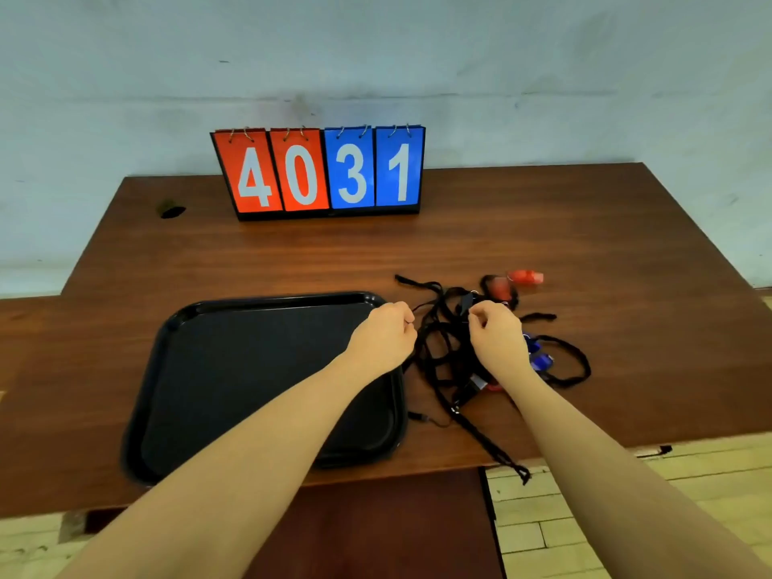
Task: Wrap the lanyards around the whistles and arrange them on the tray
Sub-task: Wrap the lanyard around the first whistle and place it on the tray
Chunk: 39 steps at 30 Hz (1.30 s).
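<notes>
Head view:
— Both grips are curled into the tangle of black lanyards (443, 348) on the bench (585, 227): left hand (386, 332) pinches a strand, right hand (497, 334) seems to pinch another.
— Whistles?
— Red whistles (527, 277) beyond, blue whistles (539, 357) right. Tray (267, 302) is bare. I'd tease one cord free slowly, without yanking.

Black lanyards (443, 353), black tray (175, 328)

Flip scoreboard (318, 171) reading 4031 at brown table's (543, 227) far edge
</notes>
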### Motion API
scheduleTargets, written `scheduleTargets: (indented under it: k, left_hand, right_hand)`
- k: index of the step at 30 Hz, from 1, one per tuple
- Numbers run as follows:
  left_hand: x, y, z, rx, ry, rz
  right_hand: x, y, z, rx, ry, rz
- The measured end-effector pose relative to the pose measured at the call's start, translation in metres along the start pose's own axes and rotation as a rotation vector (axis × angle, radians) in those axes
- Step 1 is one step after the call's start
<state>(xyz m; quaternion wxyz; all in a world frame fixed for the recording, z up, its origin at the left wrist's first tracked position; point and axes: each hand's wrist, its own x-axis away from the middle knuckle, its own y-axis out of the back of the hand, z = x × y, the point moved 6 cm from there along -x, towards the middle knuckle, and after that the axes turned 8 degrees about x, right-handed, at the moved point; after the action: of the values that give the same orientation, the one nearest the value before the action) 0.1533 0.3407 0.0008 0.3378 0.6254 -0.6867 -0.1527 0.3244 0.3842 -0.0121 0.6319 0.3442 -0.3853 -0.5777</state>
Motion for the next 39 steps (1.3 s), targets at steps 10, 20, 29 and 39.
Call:
scheduleTargets:
  k: [10, 20, 29, 39]
  left_hand:
    - [-0.059, -0.031, -0.018, -0.112, -0.143, 0.033]
    - [-0.05, -0.01, -0.02, 0.058, -0.245, -0.061]
    - [-0.023, 0.039, -0.017, 0.193, -0.315, -0.175]
    - [-0.008, 0.073, 0.014, 0.326, -0.287, -0.283]
  right_hand:
    - [-0.051, -0.022, -0.01, 0.342, -0.061, -0.035]
    - [-0.037, -0.013, 0.005, -0.529, -0.17, 0.055]
    - [-0.009, -0.004, 0.064, -0.63, -0.075, 0.1]
    - [-0.014, -0.025, 0.092, -0.383, 0.12, 0.173]
